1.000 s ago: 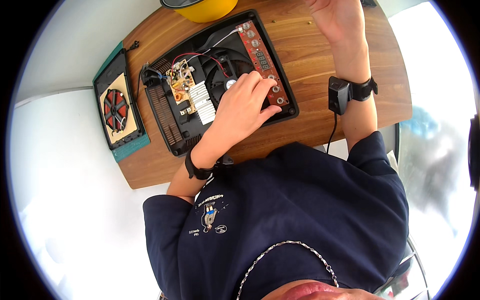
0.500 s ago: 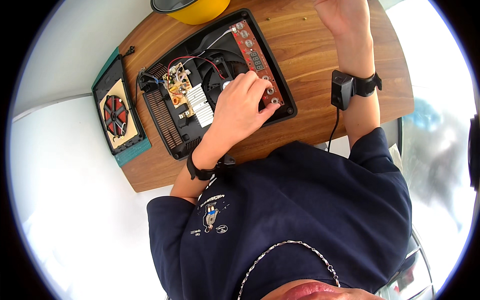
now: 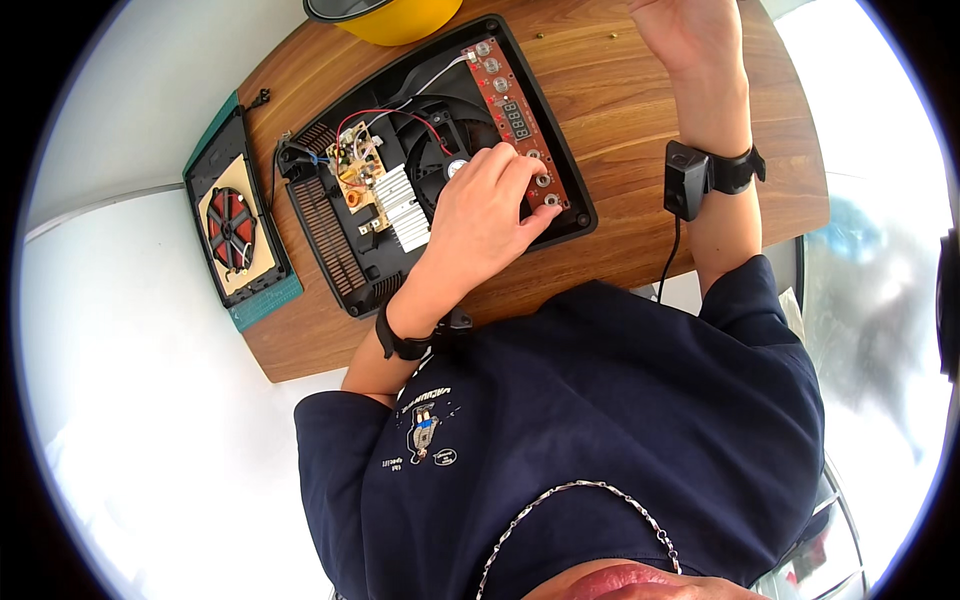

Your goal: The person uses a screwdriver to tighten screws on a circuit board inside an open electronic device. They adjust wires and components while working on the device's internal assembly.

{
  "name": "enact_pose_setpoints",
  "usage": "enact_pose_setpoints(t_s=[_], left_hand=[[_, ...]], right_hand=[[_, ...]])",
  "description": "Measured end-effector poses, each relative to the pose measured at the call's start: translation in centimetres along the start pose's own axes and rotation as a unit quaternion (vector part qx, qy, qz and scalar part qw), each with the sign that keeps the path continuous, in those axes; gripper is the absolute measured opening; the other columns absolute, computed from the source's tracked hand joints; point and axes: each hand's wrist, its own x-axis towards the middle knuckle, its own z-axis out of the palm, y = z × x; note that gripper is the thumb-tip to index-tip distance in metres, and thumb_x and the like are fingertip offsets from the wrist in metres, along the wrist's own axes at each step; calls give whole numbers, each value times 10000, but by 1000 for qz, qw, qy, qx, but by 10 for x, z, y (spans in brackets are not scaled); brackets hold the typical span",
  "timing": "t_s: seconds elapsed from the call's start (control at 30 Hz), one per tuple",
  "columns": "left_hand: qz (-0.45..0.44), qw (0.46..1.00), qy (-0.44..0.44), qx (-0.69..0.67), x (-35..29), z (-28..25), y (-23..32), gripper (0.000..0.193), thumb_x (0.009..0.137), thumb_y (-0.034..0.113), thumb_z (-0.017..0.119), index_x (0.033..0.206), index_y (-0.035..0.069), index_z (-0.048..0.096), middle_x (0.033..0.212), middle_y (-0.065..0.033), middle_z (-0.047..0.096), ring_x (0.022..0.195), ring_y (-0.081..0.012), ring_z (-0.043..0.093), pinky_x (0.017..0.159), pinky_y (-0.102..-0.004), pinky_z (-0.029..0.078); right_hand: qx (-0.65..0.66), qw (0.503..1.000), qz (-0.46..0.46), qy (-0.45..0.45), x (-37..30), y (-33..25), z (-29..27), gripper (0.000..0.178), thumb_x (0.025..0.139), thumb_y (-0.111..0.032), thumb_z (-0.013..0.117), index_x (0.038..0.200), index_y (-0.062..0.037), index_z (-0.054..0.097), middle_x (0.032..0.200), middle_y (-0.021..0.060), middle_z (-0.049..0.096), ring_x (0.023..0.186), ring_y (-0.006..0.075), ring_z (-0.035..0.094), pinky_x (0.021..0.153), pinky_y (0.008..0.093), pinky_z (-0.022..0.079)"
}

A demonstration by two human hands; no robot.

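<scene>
The opened black base of an induction cooker [image 3: 572, 165] lies on the table under my left hand [image 3: 487, 207]. A long red control board [image 3: 507, 85] with round buttons and a small digit display runs along its right side. My left thumb and bent fingers press on the near end of this board, closed against it; the palm side is hidden. My right hand [image 3: 692, 30] is raised at the top edge, and its fingers are cut off by the picture. Inside the base are a yellowish circuit board [image 3: 352, 190], a white finned heat sink [image 3: 403, 208] and a black fan [image 3: 425, 185], partly covered by my left hand.
To the left, a black cover with a red-and-black coil [image 3: 232, 228] lies on a green mat [image 3: 268, 309]. A yellow bowl [image 3: 405, 22] stands at the far edge. Small brass-coloured screws [image 3: 614, 36] lie on the wooden table [image 3: 640, 130]. A plug [image 3: 260, 98] rests at the far left.
</scene>
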Motion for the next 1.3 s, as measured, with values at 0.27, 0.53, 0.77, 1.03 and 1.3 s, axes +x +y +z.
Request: enact_pose_setpoints(t_s=[0.27,0.53,0.77,1.03,1.3], left_hand=[[-19,999,4,-36,-4,4,1,410,781,147,855,1090,30,613,981,-99,558,914,-293,602,785,-396,538],[-23,996,8,-83,-8,8,-8,393,801,160,843,1089,31,609,968,-106,550,922,-296,601,793,-400,535],[-17,995,28,-96,-10,10,-9,379,806,169,841,1074,32,610,955,-102,551,903,-286,603,798,-396,534],[-16,993,48,-107,-12,12,-11,390,800,150,850,1097,47,620,959,-83,552,850,-256,612,746,-380,530],[-7,993,63,-104,-14,13,-13,404,799,153,856,1114,52,624,961,-77,552,812,-250,609,713,-374,524]], right_hand=[[-15,999,-22,-20,-2,-10,2,225,1047,-182,564,1045,20,663,970,168,750,883,249,749,799,348,658],[-164,971,-168,50,-41,-60,17,181,1027,-201,625,1067,-33,679,1023,147,741,912,239,741,726,335,627],[-367,926,-81,33,-97,-71,3,370,1030,-104,566,1354,58,491,1116,240,691,1010,372,739,822,415,639],[-507,859,-45,47,-129,-45,17,369,1023,-67,578,1349,56,456,1095,231,708,980,346,749,802,401,649],[-540,840,-37,-32,-128,-32,20,372,992,-17,626,1323,47,468,1079,210,718,983,268,741,812,366,646]])
